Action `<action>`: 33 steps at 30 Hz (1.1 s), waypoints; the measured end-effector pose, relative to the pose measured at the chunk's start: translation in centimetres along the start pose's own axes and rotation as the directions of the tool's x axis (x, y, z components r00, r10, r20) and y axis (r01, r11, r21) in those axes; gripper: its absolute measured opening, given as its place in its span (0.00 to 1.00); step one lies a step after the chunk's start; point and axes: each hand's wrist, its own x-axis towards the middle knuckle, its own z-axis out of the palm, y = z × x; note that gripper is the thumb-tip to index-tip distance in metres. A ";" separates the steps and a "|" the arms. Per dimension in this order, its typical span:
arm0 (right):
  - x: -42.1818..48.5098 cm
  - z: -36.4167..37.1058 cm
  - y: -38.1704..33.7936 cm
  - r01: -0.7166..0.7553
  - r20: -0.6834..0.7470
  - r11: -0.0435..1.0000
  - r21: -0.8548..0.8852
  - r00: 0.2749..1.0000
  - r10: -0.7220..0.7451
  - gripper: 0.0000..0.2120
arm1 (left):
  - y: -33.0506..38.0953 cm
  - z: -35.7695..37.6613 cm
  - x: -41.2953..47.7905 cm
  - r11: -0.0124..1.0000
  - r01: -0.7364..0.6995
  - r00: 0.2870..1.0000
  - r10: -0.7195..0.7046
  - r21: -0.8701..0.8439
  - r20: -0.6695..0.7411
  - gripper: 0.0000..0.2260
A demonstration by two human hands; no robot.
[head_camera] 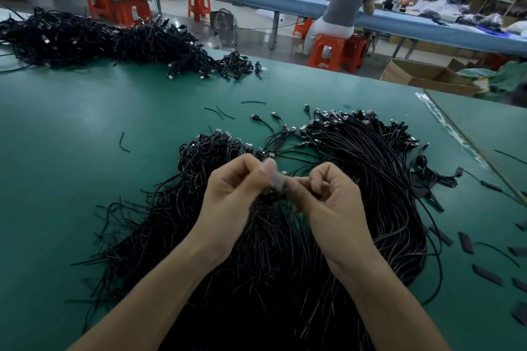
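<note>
Both sets of fingers [251, 169] curl, pinching a pale strip [274, 175], too blurred to identify. It lies crosswise between left hand [233, 194] and right hand [333, 202], equally near each, above the cable heap [359, 151] on the green counter [85, 137].

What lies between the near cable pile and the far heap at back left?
Head view: bare green table, save a few loose black wire bits.

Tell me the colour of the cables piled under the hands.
Black cables, seen best in the head view.
</note>
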 end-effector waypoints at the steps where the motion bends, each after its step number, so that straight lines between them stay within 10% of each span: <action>1: 0.1 0.0 0.0 -0.006 -0.013 1.000 0.021 1.000 0.006 0.18 | -0.1 0.1 -0.1 1.000 -0.006 1.000 0.005 0.020 0.016 0.07; 7: 0.2 0.1 -0.1 0.114 -0.114 0.993 -0.043 0.986 -0.118 0.18 | -1.5 0.2 0.1 0.945 0.009 0.995 0.024 0.327 -0.097 0.19; 21: -0.3 -0.4 -0.1 0.106 -0.032 0.994 -0.015 0.994 -0.106 0.18 | -0.7 0.1 0.3 0.983 0.130 0.989 -0.138 -0.130 -0.054 0.13; 30: -0.6 -0.1 0.5 0.071 -0.013 0.995 0.070 0.997 -0.070 0.18 | -0.5 0.0 0.2 0.999 0.000 1.000 0.000 -0.046 -0.001 0.01; 33: -0.3 -0.1 0.7 0.095 -0.040 0.995 0.038 0.995 -0.094 0.19 | -0.8 0.0 -0.1 0.996 -0.057 0.997 0.054 0.064 0.054 0.11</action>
